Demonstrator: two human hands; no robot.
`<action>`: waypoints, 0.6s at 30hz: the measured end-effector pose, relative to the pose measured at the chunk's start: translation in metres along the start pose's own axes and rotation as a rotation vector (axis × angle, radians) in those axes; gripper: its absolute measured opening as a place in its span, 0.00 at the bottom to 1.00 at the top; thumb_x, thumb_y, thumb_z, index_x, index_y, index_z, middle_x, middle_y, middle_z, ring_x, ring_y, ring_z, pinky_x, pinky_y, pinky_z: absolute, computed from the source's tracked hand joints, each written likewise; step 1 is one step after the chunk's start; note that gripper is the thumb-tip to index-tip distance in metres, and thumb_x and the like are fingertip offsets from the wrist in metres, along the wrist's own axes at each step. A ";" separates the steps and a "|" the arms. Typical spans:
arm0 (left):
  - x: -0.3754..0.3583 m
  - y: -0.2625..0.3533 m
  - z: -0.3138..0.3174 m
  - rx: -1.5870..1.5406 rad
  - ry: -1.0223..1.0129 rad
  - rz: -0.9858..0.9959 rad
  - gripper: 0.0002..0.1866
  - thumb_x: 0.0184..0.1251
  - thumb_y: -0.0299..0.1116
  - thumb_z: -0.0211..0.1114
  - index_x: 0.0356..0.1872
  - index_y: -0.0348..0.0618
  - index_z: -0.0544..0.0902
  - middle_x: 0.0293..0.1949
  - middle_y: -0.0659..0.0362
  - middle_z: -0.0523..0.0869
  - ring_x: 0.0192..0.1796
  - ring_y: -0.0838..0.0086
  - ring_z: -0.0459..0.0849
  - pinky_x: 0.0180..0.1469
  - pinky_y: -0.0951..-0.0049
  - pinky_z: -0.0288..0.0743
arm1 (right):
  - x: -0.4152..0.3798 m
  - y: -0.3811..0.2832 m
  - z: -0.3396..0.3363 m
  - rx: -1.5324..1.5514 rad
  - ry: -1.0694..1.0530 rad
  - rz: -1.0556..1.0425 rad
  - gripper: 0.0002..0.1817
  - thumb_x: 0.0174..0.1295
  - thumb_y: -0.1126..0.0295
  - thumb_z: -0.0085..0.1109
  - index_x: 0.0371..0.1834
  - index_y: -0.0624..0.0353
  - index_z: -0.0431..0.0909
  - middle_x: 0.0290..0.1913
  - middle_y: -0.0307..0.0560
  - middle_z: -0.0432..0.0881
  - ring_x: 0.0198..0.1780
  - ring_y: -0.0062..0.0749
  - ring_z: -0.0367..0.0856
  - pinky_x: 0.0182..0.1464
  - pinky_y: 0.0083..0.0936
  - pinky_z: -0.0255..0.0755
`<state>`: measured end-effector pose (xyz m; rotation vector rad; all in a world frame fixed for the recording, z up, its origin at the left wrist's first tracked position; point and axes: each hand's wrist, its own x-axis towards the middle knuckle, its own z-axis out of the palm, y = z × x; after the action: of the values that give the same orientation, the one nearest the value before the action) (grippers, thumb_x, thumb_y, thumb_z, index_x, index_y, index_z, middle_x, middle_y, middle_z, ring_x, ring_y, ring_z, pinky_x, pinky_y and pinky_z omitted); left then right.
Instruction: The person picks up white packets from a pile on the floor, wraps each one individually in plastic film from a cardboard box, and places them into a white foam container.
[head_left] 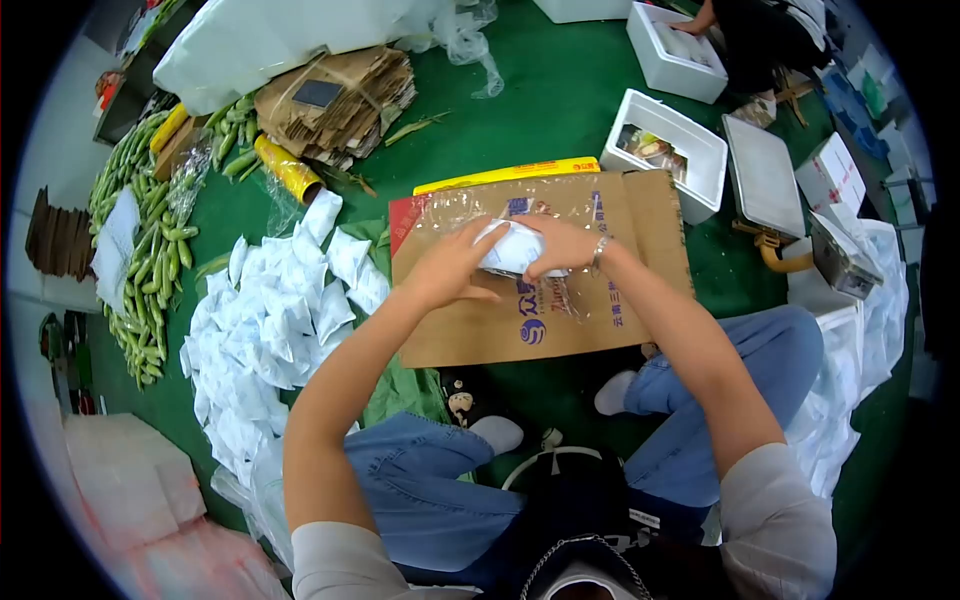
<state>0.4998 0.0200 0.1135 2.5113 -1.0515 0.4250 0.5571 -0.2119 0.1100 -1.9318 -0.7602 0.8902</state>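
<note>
Both hands are around a white pouch [514,249], which looks like an ice pack, above a flat cardboard surface [450,335] with purple print. My left hand [450,265] presses its fingers on the pouch's left side, thumb stretched out below. From the right, the fingers and thumb of my right hand [568,243] curl round the other end. Clear plastic film [565,300] lies under and around the pouch; what else it wraps is hidden. Similar white pouches [245,350] form a big heap left of the cardboard.
Green corn cobs [150,270] lie piled at far left, near stacked flat cardboard [335,105] and a yellow roll [288,170]. An open foam box [665,140] and its lid [764,175] stand right. Another person [765,40] reaches into a foam box [675,60].
</note>
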 end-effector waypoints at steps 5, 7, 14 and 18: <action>0.030 -0.016 -0.007 0.060 -0.313 -0.051 0.38 0.46 0.40 0.74 0.64 0.60 0.71 0.48 0.54 0.82 0.46 0.57 0.83 0.40 0.60 0.79 | -0.023 0.011 0.093 0.043 0.946 0.090 0.48 0.37 0.62 0.74 0.63 0.71 0.62 0.61 0.65 0.69 0.64 0.51 0.67 0.66 0.37 0.61; 0.036 -0.022 -0.006 0.055 -0.297 -0.001 0.36 0.47 0.40 0.73 0.63 0.59 0.72 0.43 0.53 0.83 0.41 0.56 0.84 0.38 0.59 0.79 | -0.055 0.004 0.130 -0.435 1.006 0.257 0.41 0.44 0.60 0.73 0.61 0.65 0.66 0.58 0.57 0.71 0.63 0.51 0.66 0.64 0.44 0.60; 0.038 0.015 -0.028 -0.070 -0.329 -0.064 0.28 0.56 0.48 0.69 0.58 0.53 0.77 0.27 0.47 0.85 0.29 0.50 0.83 0.34 0.55 0.77 | -0.111 0.002 0.045 0.259 1.315 0.128 0.07 0.59 0.75 0.56 0.35 0.68 0.82 0.30 0.56 0.83 0.32 0.50 0.82 0.37 0.34 0.76; 0.038 0.047 -0.043 -0.121 -0.363 -0.107 0.24 0.61 0.52 0.65 0.49 0.45 0.82 0.28 0.43 0.84 0.28 0.49 0.82 0.33 0.56 0.77 | -0.066 -0.046 0.000 -0.079 1.153 0.081 0.07 0.52 0.76 0.57 0.30 0.68 0.83 0.27 0.60 0.82 0.31 0.53 0.82 0.34 0.34 0.76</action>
<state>0.4860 -0.0141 0.1780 2.5749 -1.0252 -0.1288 0.5122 -0.2421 0.1696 -2.1194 -0.0139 -0.2879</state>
